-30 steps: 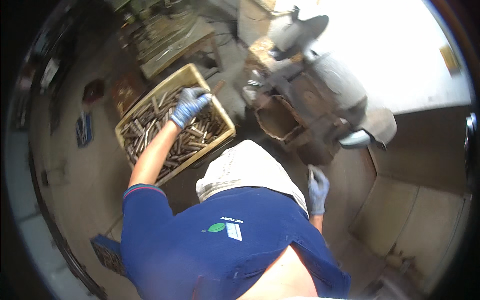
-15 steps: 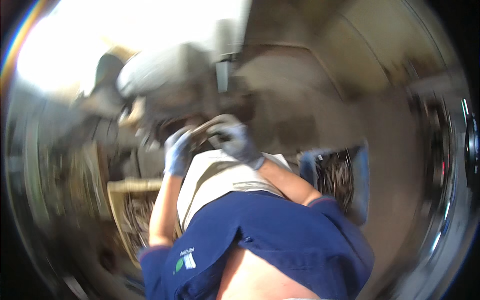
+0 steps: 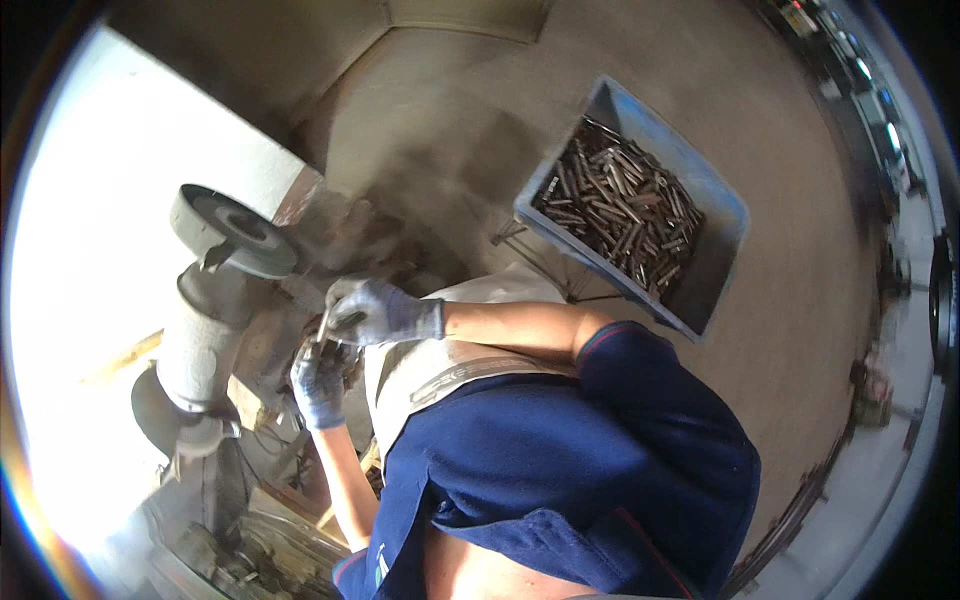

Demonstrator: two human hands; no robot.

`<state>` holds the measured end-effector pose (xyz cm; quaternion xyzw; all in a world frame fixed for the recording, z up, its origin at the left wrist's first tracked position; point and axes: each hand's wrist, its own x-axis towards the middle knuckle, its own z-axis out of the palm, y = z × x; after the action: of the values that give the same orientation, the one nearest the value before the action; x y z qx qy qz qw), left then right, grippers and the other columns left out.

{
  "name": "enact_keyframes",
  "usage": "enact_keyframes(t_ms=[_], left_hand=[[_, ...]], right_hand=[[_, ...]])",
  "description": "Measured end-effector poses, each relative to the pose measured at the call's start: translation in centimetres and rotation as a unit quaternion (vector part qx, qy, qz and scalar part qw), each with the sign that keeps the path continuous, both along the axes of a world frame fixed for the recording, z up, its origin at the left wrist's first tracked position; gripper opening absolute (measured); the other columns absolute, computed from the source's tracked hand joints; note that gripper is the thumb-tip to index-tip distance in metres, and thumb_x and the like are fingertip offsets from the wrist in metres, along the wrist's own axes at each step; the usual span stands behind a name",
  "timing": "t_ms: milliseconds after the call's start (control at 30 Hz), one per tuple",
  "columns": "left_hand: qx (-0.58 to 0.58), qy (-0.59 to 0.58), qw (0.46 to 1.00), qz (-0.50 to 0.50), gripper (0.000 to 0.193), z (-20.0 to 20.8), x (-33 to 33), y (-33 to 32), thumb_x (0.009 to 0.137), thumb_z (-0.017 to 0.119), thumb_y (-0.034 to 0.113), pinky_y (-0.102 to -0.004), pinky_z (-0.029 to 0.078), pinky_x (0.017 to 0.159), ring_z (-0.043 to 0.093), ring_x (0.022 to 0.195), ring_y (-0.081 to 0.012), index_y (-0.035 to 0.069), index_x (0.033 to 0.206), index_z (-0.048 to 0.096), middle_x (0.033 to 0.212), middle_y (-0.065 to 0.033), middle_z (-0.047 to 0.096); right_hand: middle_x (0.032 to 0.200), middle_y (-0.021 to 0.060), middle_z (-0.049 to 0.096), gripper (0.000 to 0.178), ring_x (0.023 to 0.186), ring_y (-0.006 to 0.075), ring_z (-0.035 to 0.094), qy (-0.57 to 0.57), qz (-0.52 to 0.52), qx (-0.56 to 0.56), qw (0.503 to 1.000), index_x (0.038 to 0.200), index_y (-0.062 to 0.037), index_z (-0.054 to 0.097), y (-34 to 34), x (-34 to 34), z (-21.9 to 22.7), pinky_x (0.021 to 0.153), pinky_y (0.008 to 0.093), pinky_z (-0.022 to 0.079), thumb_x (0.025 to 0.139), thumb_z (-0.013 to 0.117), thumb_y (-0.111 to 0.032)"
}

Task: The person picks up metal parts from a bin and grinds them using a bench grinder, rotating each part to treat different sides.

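Note:
My two gloved hands meet in front of the apron, close to a bench grinder. A short, slim metal piece (image 3: 324, 326) stands between them, its lower part partly hidden by fingers. My right hand (image 3: 375, 312) pinches it from above, in a grey-and-blue glove. Just below, my left hand (image 3: 318, 387) has its fingers closed around the lower end. The grinder's round grey wheel (image 3: 238, 232) is up and to the left of both hands, apart from the piece. Its pale motor housing (image 3: 203, 335) lies left of my left hand.
A blue plastic crate (image 3: 672, 118), holding many dark metal pieces (image 3: 620, 200), is raised on a thin metal stand to the right. A second, smaller wheel (image 3: 160, 415) is on the grinder's near end. Wood and scrap (image 3: 270, 530) lie at lower left.
My view and body have turned to the right, so the blue crate appears larger and higher and the grinder lies at left. Both hands stay together on the metal piece, now held more upright.

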<state>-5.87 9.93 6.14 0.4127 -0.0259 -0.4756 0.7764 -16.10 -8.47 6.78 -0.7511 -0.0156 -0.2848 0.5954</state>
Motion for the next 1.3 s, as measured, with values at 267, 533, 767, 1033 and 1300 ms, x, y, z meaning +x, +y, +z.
enact_keyframes(t_ms=[267,533,767,1033,1300], left_hand=[[0.131,-0.198,0.961,0.139,0.026,2.8,-0.8,-4.2,0.088,0.060,0.011,-0.0180,0.045,0.054,0.059,0.065,-0.0076,-0.006,0.107,0.059,0.083,-0.0071,0.064],[0.186,-0.260,0.923,0.213,0.015,3.2,-1.8,-4.8,0.086,0.062,0.010,-0.0162,0.033,0.042,0.045,0.048,-0.0010,0.000,0.097,0.064,0.075,-0.0013,0.065],[0.118,-0.205,0.947,0.215,0.012,-0.3,0.9,-5.5,0.084,0.062,0.005,-0.0224,0.049,0.067,0.060,0.073,-0.0096,-0.002,0.094,0.064,0.080,-0.0038,0.065],[0.131,-0.117,0.956,0.234,0.009,-1.3,2.5,-9.0,0.085,0.061,0.004,-0.0261,0.053,0.064,0.063,0.068,-0.0141,-0.003,0.090,0.063,0.080,-0.0069,0.065],[0.119,-0.094,0.951,0.269,0.010,-3.4,3.8,-10.6,0.085,0.061,0.003,-0.0262,0.053,0.064,0.063,0.068,-0.0150,-0.003,0.091,0.064,0.080,-0.0084,0.066]], right_hand=[[0.095,0.0086,0.060,0.015,0.085,0.0179,0.058,-0.011,-0.055,-0.050,0.997,0.090,-0.0043,0.069,-3.7,-0.3,1.8,0.069,0.0253,0.046,0.078,0.070,-0.012],[0.101,0.0087,0.059,0.019,0.095,0.0179,0.057,-0.028,-0.020,-0.030,0.999,0.096,-0.0040,0.069,-3.1,1.2,0.5,0.081,0.0258,0.044,0.078,0.064,0.002],[0.104,0.0091,0.059,0.020,0.096,0.0186,0.058,-0.005,-0.004,-0.011,1.000,0.098,-0.0017,0.067,-4.1,2.6,-1.7,0.082,0.0245,0.044,0.079,0.063,0.002],[0.098,0.0103,0.061,0.016,0.092,0.0184,0.059,0.025,-0.003,0.031,0.999,0.096,0.0019,0.066,-6.8,5.3,-4.2,0.080,0.0261,0.045,0.080,0.062,0.003],[0.108,0.0120,0.058,0.018,0.097,0.0206,0.060,0.079,0.005,0.037,0.996,0.100,0.0041,0.064,-8.0,6.3,-6.0,0.090,0.0328,0.049,0.087,0.052,0.004]])
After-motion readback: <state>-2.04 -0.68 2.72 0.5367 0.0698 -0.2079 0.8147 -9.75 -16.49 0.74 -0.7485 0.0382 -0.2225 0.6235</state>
